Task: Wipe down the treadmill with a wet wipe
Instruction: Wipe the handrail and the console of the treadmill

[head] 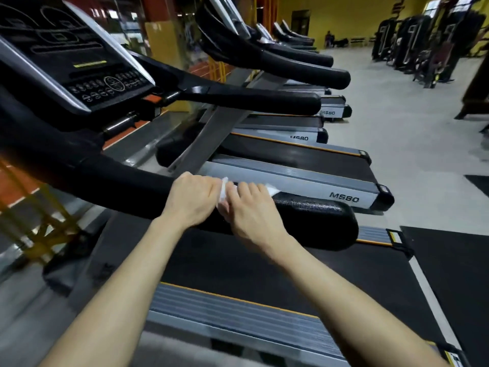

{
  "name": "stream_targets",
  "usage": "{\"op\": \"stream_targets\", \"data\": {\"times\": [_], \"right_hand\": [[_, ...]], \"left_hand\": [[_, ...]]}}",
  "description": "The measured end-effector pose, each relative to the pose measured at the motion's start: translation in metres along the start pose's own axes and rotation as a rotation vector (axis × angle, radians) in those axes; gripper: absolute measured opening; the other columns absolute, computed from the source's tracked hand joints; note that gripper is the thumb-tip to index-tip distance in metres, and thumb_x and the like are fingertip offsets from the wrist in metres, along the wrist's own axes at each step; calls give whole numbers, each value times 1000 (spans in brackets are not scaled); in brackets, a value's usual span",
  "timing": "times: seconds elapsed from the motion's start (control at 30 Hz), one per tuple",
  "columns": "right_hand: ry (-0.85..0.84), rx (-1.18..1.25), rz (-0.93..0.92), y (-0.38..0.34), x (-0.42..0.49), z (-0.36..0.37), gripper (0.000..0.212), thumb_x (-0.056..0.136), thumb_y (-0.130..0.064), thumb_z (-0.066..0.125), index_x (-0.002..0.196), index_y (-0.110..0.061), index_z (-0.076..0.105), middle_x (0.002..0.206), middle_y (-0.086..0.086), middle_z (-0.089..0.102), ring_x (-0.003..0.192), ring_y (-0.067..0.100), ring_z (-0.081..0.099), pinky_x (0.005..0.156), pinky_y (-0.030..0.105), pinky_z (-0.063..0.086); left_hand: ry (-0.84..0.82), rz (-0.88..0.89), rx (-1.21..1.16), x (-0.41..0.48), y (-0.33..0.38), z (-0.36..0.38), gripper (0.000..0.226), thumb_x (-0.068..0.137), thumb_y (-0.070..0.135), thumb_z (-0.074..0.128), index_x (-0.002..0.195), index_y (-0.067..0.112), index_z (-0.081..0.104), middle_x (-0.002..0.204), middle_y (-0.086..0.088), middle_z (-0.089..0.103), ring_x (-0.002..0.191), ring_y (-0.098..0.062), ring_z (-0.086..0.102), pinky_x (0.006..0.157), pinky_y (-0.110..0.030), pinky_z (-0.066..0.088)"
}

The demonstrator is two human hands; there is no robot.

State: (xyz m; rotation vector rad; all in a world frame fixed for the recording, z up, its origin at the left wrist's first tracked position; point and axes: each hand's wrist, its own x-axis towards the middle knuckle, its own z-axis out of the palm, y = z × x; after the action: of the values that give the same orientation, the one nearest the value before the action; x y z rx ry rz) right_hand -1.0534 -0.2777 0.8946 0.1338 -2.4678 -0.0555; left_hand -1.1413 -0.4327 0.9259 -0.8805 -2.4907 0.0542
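Wet wipe: a white wet wipe [223, 193] lies draped over the black padded handrail [317, 221] of the nearest treadmill [238, 308], showing between the two hands and past the right fingertips.
Left hand: the left hand [193, 200] curls over the handrail, its grip closed on one end of the wet wipe.
Right hand: the right hand [254, 215] sits just beside it, fingers bent over the wet wipe, its grip holding it against the handrail.
Treadmill: a dark console [79, 62] rises at upper left; the black belt [264, 274] runs below the arms.
Room: more treadmills [304, 178] marked MS80 line up beyond, on a pale grey floor [410, 115]; black weight machines [412, 41] stand before a yellow wall [357, 14].
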Motion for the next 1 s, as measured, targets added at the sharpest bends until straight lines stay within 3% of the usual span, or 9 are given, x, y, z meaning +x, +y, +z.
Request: {"op": "stream_targets", "data": {"times": [0.17, 0.27, 0.47, 0.6, 0.7, 0.8, 0.93, 0.97, 1.0], "right_hand": [[-102, -9, -34, 75, -53, -35, 38, 108, -42, 45, 127, -10, 56, 98, 10, 52, 88, 35, 49, 78, 47, 39], [-119, -45, -32, 52, -33, -22, 31, 108, -36, 42, 119, -10, 55, 95, 13, 54, 84, 35, 51, 74, 49, 36], [-223, 52, -264, -81, 64, 14, 51, 103, -19, 31, 147, 2, 44, 109, 22, 61, 93, 36, 58, 82, 47, 46], [-161, 12, -358, -37, 32, 3, 64, 98, -14, 29, 160, 3, 25, 135, 33, 49, 112, 45, 53, 100, 53, 43], [-212, -20, -393, 13, 2, -10, 67, 96, -12, 25, 161, 3, 29, 145, 34, 45, 117, 49, 53, 99, 55, 46], [-281, 104, -456, -14, 54, 15, 72, 102, -23, 50, 166, -3, 22, 159, 27, 41, 126, 44, 56, 96, 50, 52], [-509, 342, -625, -99, 143, 45, 82, 112, -37, 39, 167, -12, -17, 177, 19, -9, 163, 38, 6, 128, 51, 27], [-482, 320, -669, -103, 152, 48, 85, 110, -35, 43, 168, -9, -14, 177, 20, -9, 164, 39, 3, 131, 51, 23], [-392, 276, -718, -98, 152, 48, 88, 106, -33, 53, 169, -3, -2, 176, 24, 0, 163, 42, 9, 126, 48, 31]], "left_hand": [[-58, -97, 50, -14, -58, 7, 52, 109, 37, 18, 108, 29, 69, 112, 5, 75, 112, -23, 64, 111, -45, 36], [24, -284, -65, -38, -104, 11, 51, 114, 42, 23, 122, 33, 73, 134, 8, 70, 144, -21, 49, 128, -52, 19], [45, -337, -116, -51, -117, 15, 61, 115, 38, 16, 143, 20, 66, 156, 1, 56, 162, -17, 23, 133, -48, 6], [70, -458, -117, -66, -142, 9, 54, 117, 48, 15, 148, 39, 59, 168, 7, 41, 164, -10, 7, 133, -53, 0], [135, -481, -142, -68, -138, 12, 51, 118, 45, 20, 151, 33, 57, 170, 3, 37, 165, -13, 4, 133, -53, 3], [204, -480, -188, -66, -130, 14, 49, 118, 36, 25, 150, 24, 60, 168, 1, 41, 164, -13, 10, 133, -53, 5], [288, -534, -343, -74, -153, 7, 47, 118, 33, 30, 145, 20, 65, 163, 2, 49, 161, -7, 22, 132, -48, 18], [307, -573, -337, -75, -164, 7, 48, 117, 36, 29, 144, 22, 66, 164, 2, 48, 161, -7, 21, 132, -48, 19], [313, -613, -326, -74, -175, 8, 49, 117, 39, 28, 143, 24, 66, 166, 1, 45, 162, -8, 18, 132, -48, 18]]}}
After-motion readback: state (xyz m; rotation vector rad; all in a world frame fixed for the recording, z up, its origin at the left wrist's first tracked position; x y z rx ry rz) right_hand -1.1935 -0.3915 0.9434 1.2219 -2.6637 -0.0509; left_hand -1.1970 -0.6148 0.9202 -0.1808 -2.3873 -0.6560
